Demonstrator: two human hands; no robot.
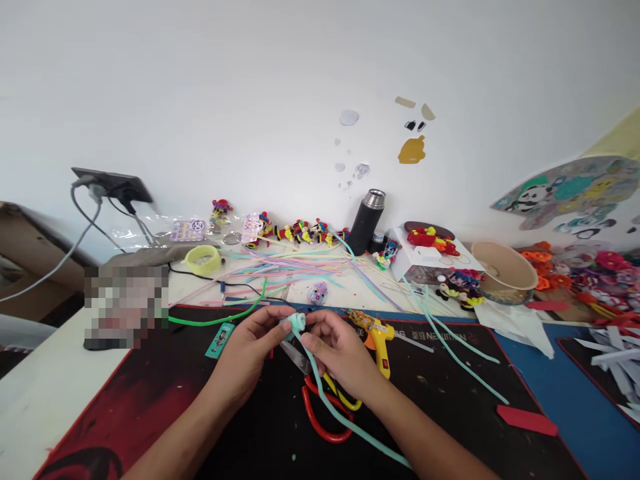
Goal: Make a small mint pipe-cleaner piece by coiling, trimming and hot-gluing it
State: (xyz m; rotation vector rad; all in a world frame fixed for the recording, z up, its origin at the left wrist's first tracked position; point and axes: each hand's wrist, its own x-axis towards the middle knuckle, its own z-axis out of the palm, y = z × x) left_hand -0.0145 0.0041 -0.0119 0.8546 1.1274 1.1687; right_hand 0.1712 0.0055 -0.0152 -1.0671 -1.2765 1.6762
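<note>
A mint-green pipe cleaner point(327, 405) is wound into a small tight coil at one end, and its long tail runs down toward the lower right. My left hand point(257, 343) pinches the coil from its left side with thumb and forefinger. From the right, the thumb and bent fingers of my right hand point(334, 350) close on the same pipe cleaner by the coil. Beneath both hands lie scissors point(327, 433) with red handles, partly covered by my right hand. A yellow glue gun point(383, 353) rests just right of that hand.
Loose pastel pipe cleaners point(290, 268) spread along the back of the table. Behind them stand a black thermos point(367, 223) and several small colourful figures point(303, 231). A beige bowl point(505, 263) is at right; yellow tape point(203, 260) at left. A red strip point(527, 420) lies on the mat.
</note>
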